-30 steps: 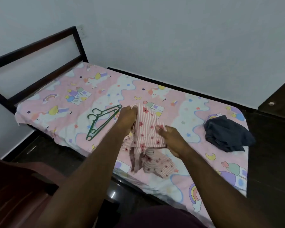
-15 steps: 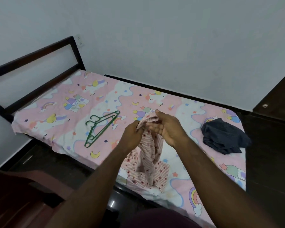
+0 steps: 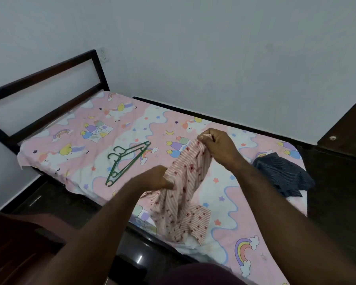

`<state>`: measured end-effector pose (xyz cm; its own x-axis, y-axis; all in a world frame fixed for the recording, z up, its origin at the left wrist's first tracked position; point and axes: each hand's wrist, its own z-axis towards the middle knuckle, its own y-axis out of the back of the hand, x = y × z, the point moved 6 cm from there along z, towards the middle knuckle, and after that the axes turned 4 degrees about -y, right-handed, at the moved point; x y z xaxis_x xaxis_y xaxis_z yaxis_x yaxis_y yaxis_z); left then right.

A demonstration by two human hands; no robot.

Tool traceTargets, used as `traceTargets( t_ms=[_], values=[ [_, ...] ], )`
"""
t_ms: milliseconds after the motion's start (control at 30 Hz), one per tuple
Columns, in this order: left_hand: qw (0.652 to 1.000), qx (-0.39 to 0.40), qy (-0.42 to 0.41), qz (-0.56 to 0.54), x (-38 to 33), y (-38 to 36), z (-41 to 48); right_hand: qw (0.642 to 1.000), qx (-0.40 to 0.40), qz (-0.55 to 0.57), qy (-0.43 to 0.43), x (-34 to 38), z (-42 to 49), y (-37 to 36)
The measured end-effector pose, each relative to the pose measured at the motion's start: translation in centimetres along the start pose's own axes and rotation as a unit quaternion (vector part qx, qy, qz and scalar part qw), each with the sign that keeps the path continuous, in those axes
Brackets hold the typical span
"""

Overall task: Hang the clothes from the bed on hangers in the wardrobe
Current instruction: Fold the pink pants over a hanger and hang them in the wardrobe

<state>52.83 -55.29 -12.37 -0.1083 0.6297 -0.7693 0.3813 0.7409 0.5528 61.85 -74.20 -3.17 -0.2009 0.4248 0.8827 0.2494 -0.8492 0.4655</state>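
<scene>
The left hand [image 3: 154, 178] and right hand [image 3: 218, 148] each pinched the striped floral garment [image 3: 183, 194], likely spreading it for the green hangers [image 3: 125, 161] left of it.

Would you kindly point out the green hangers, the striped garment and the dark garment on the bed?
green hangers [image 3: 133, 150]: head view, upper arms.
striped garment [image 3: 185, 177]: head view, hanging middle fold.
dark garment [image 3: 282, 173]: head view, crumpled centre.
</scene>
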Motion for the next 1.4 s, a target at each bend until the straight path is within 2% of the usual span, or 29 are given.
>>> traceTargets(
  t_ms=[67,200,300,400,467,600,800,900,967,1067,1133,1267,1400],
  values=[
    [0.999,-0.004,0.033,0.042,2.6,-0.5,-0.4,1.0,-0.019,0.007,0.018,0.2,0.5,1.2],
    [0.989,-0.072,0.065,0.114,5.4,0.9,-1.1,0.999,-0.031,0.018,0.013,-1.5,0.8,3.5],
    [0.976,-0.176,0.058,0.118,5.9,3.2,-1.9,0.999,0.03,0.019,0.001,-2.8,0.5,4.2],
    [0.952,-0.285,0.057,0.095,5.8,5.8,-3.0,0.99,0.094,-0.104,0.025,-3.2,0.3,4.3],
    [0.946,-0.283,0.049,0.15,5.4,6.7,-3.3,0.978,0.099,-0.181,0.037,-3.9,0.1,4.3],
    [0.939,-0.213,0.027,0.268,5.4,6.6,-3.3,0.962,0.064,-0.265,0.031,-5.8,-0.4,4.3],
    [0.934,-0.216,0.012,0.286,4.7,3.8,-3.9,0.963,-0.037,-0.265,0.019,-7.7,-2.2,3.4],
    [0.927,-0.213,-0.013,0.309,5.4,2.5,-4.1,0.934,0.0,-0.352,0.066,-8.1,-3.2,2.4],
    [0.933,-0.184,0.017,0.307,6.3,2.0,-3.9,0.913,0.047,-0.397,0.082,-8.7,-3.7,1.8],
    [0.939,-0.11,0.041,0.323,8.0,1.1,-3.3,0.902,0.098,-0.413,0.078,-10.0,-4.4,1.4],
    [0.935,-0.093,0.044,0.339,8.4,0.9,-3.4,0.904,0.101,-0.407,0.086,-10.5,-5.0,1.4],
    [0.9,-0.198,-0.029,0.387,7.1,1.5,-4.1,0.899,0.07,-0.416,0.117,-10.4,-5.8,1.5],
    [0.878,-0.304,-0.092,0.358,4.6,2.3,-5.7,0.9,0.03,-0.41,0.144,-10.0,-6.1,2.0]
  ],
)
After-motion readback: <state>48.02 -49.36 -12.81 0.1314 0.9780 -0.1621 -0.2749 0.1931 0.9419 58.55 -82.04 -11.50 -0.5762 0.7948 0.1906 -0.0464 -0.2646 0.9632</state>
